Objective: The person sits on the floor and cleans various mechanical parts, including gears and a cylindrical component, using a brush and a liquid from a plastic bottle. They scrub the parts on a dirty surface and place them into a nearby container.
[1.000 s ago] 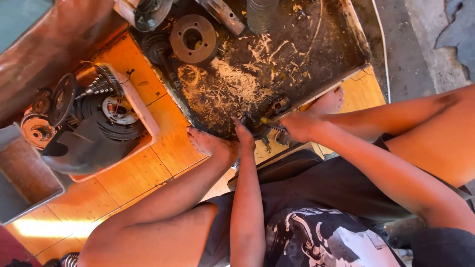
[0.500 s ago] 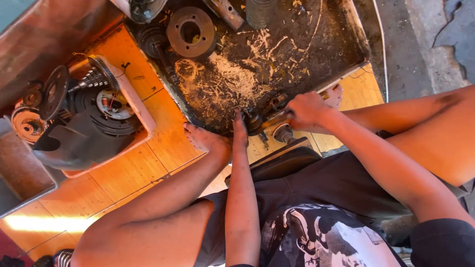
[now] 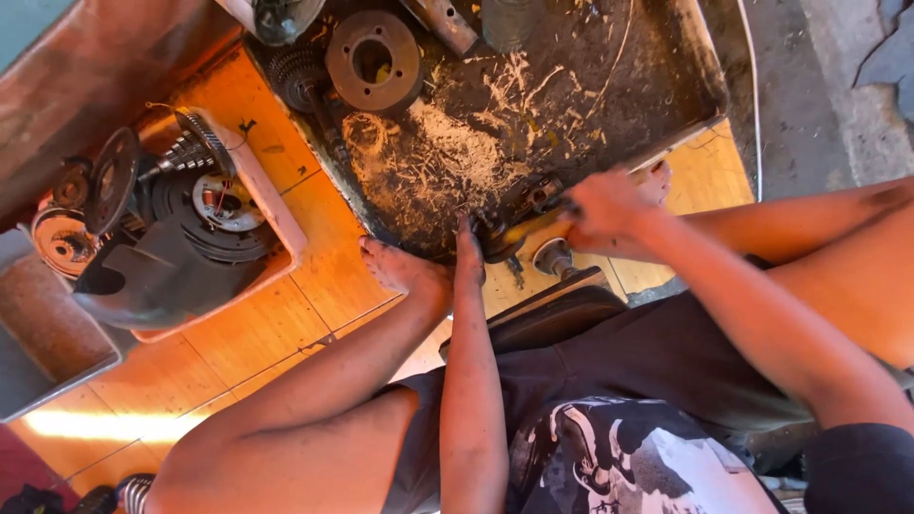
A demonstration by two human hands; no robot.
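Greasy metal part (image 3: 509, 228), left hand (image 3: 466, 255) steadying, right hand (image 3: 602, 205) gripping yellow-handled tool (image 3: 533, 227)

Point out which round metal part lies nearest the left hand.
The small dark part at the tray's near edge, right beside the left hand. The big holed disc and the gear lie far off.

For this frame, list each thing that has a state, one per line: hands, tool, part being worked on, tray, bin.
Left hand: pressed against the small metal part.
Right hand: closed on the yellow-handled tool.
Yellow-handled tool: held, tip at the part.
Small metal part: at the tray's near edge.
Metal tray: dirty, strewn with shavings.
Pink bin: full of gears and discs.
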